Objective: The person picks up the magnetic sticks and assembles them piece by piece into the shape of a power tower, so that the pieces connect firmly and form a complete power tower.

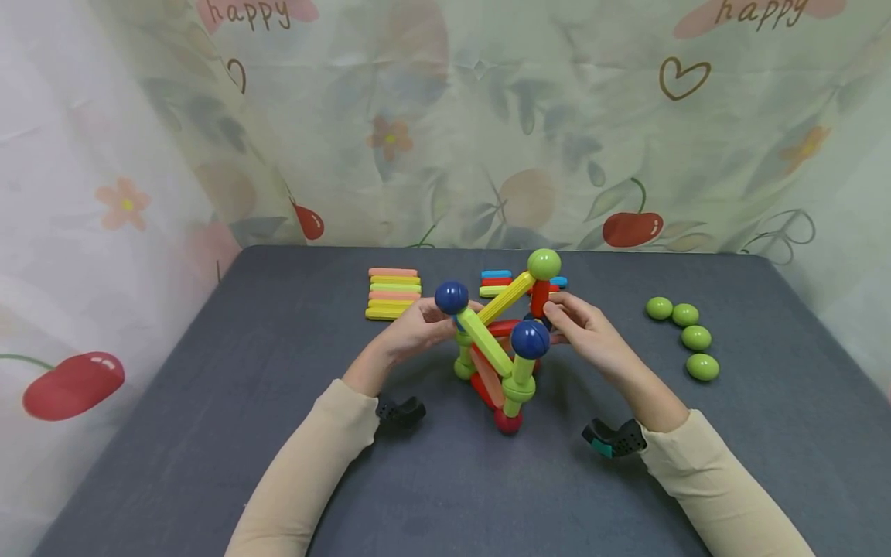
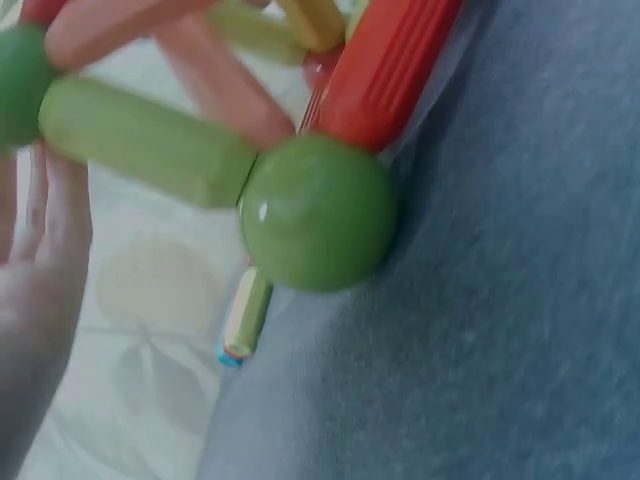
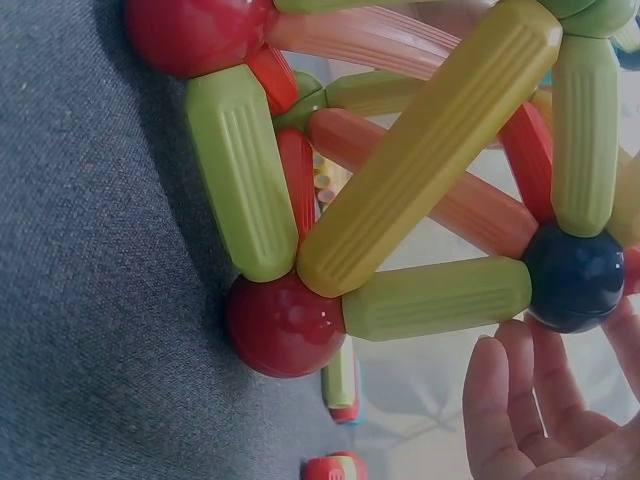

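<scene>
A stick-and-ball toy structure of green, red, yellow and pink rods stands on the dark table between my hands. A green ball tops it, with a blue ball at the upper left and another blue ball at the front. My left hand holds its left back side; fingers reach behind a green ball in the left wrist view. On the right, my right hand grips near the upright red rod. The right wrist view shows its fingertips around a dark blue ball.
Behind the structure lie a row of coloured rods at left and a second group of rods farther right. Several loose green balls sit on the right of the table. A patterned curtain hangs at the back.
</scene>
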`<state>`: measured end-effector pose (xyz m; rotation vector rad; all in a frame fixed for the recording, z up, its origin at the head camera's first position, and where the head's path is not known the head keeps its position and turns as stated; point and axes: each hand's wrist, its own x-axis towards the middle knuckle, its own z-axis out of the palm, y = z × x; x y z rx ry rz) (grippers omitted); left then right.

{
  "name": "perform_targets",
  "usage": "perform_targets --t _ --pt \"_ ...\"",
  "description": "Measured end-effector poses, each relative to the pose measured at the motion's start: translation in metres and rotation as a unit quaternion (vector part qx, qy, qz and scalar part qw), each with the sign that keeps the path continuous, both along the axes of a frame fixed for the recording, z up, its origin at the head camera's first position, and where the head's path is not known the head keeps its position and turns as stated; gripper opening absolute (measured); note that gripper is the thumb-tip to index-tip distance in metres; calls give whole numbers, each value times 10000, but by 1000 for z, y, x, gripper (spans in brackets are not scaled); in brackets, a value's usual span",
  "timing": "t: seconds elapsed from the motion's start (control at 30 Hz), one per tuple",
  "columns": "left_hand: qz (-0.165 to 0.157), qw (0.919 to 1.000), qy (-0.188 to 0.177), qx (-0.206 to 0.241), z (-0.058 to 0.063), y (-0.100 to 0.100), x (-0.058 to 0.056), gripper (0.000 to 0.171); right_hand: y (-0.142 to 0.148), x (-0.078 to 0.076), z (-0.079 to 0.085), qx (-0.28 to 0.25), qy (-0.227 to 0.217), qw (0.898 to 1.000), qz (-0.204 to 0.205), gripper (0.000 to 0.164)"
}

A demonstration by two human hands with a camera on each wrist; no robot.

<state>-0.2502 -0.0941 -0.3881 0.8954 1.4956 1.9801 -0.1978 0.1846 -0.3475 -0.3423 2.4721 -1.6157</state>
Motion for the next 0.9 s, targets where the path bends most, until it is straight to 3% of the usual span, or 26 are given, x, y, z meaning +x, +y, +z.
perform_targets --t 0.1,0.2,0.37,0.47,0.6,0.83,0.9 --pt "590 9977 28 -346 5 3 7 38 1 0 -1 -23 6 10000 26 48" --pt "1052 9932 -26 -493 8 6 13 56 2 0 -2 -44 24 10000 48 47" --pt "1351 9891 64 -578 9 9 18 87 3 2 -3 -62 84 9999 93 47" --pt "1400 9878 108 -675 10 7 20 92 4 4 -4 -24 140 9998 149 45" --pt "1426 9859 137 -867 13 0 24 88 3 6 -5 2 405 9986 333 39" --pt "1435 9811 452 -1217 15 -16 27 47 -3 10 -7 -67 1045 9922 679 31" --pt "1437 9805 505 -1242 15 -19 28 44 -4 11 -7 -51 1124 9911 716 30"
